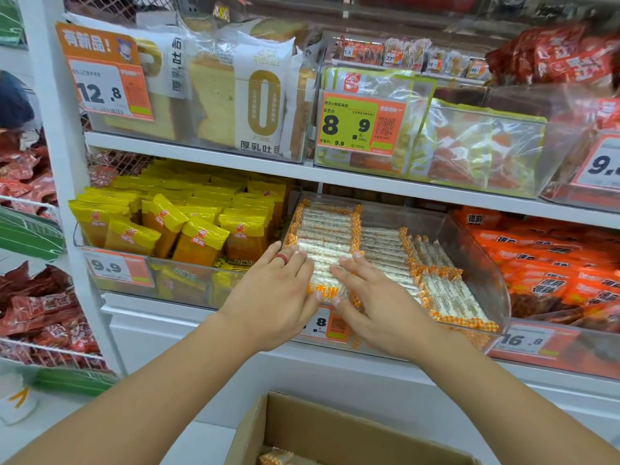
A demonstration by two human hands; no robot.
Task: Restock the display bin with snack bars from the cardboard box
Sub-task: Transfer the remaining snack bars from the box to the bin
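We rest our left hand and right hand flat, fingers straight and slightly spread, on the snack bars at the display bin's seven o'clock corner. Press unevenly and the neat stack may slide sideways. The cardboard box waits at six o'clock.

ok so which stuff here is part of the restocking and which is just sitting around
Part of the job:
clear plastic display bin
white orange-ended snack bars
brown cardboard box
left hand and right hand, flat on the bars

Just there:
yellow snack packets
sliced bread loaves
orange price tags
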